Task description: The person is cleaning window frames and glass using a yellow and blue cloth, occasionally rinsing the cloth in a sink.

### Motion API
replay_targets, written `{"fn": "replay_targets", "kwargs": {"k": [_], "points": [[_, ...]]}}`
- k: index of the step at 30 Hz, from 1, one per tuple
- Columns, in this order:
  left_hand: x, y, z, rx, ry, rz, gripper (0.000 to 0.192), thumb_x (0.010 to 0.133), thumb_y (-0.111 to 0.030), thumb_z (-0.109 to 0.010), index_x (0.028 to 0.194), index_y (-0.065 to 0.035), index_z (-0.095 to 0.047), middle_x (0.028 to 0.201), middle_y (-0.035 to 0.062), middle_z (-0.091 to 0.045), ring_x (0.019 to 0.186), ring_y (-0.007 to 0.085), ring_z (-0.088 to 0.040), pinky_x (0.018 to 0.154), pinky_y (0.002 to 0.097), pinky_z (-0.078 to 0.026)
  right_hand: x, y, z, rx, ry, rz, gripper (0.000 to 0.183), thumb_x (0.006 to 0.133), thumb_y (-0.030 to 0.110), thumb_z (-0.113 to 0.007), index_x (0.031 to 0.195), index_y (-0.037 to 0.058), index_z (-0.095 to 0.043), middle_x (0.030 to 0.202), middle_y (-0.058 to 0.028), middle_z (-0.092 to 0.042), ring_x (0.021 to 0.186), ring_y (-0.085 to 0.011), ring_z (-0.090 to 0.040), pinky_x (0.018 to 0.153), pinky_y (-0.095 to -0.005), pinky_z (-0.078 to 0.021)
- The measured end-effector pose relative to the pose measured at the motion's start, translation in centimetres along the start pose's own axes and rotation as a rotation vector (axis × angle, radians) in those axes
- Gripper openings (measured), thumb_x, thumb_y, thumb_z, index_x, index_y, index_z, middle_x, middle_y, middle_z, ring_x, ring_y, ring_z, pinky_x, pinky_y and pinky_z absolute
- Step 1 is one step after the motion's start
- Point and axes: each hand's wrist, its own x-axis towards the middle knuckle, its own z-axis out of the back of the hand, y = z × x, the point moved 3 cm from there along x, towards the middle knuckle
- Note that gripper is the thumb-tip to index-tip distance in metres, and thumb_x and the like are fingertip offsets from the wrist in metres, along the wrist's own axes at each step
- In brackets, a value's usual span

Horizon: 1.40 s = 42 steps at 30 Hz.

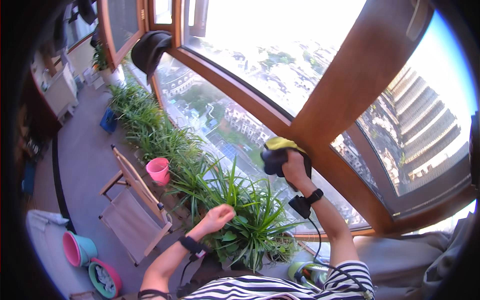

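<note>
My right hand grips a dark and yellow cloth at the brown window frame, beside the lower glass pane. Whether the cloth touches the glass, I cannot tell. My left hand hangs over the long-leaved green plants with fingers curled and no object visible in it. Both wrists wear black bands with small devices and cables.
A folding chair and a pink bucket stand left of the plant row. More buckets are at lower left. A dark cap hangs at the window frame; grey fabric lies at lower right.
</note>
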Motion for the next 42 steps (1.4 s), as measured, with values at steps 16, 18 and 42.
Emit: {"fn": "replay_targets", "kwargs": {"k": [16, 18, 42], "points": [[2.0, -9.5, -5.6, -0.862, 0.146, 0.140, 0.045, 0.087, -0.041, -0.051, 0.115, -0.0067, -0.048, 0.100, 0.0042, -0.058, 0.089, 0.0135, -0.056, 0.075, 0.0310, -0.047, -6.3, 5.1, -1.6, 1.500, 0.585, -0.702, 0.026, 0.084, 0.019, -0.042, 0.092, 0.0003, -0.058, 0.082, -0.0079, -0.062, 0.069, -0.0173, -0.059, 0.070, -0.0309, -0.0495], [2.1, -10.2, -5.8, -0.755, 0.100, 0.181, 0.054, 0.080, -0.036, -0.065, 0.118, -0.0042, -0.043, 0.107, 0.0057, -0.054, 0.100, 0.0154, -0.054, 0.085, 0.0299, -0.044, -6.7, 5.0, -1.0, 1.585, 0.558, -0.697, 0.027, 0.085, 0.020, -0.042, 0.093, 0.0003, -0.058, 0.083, -0.0082, -0.062, 0.072, -0.0179, -0.060, 0.071, -0.0316, -0.0495], [18.6, -20.3, 5.0, -0.679, -0.065, -0.409, 0.028, 0.075, -0.002, -0.062, 0.102, -0.0050, -0.055, 0.087, 0.0088, -0.062, 0.071, 0.0190, -0.059, 0.064, 0.0288, -0.048, 1.6, 6.6, 13.2, 0.233, -0.374, -0.039, 0.030, 0.085, 0.027, -0.053, 0.097, 0.0007, -0.056, 0.097, -0.0113, -0.059, 0.093, -0.0226, -0.055, 0.084, -0.0342, -0.0439]]}}
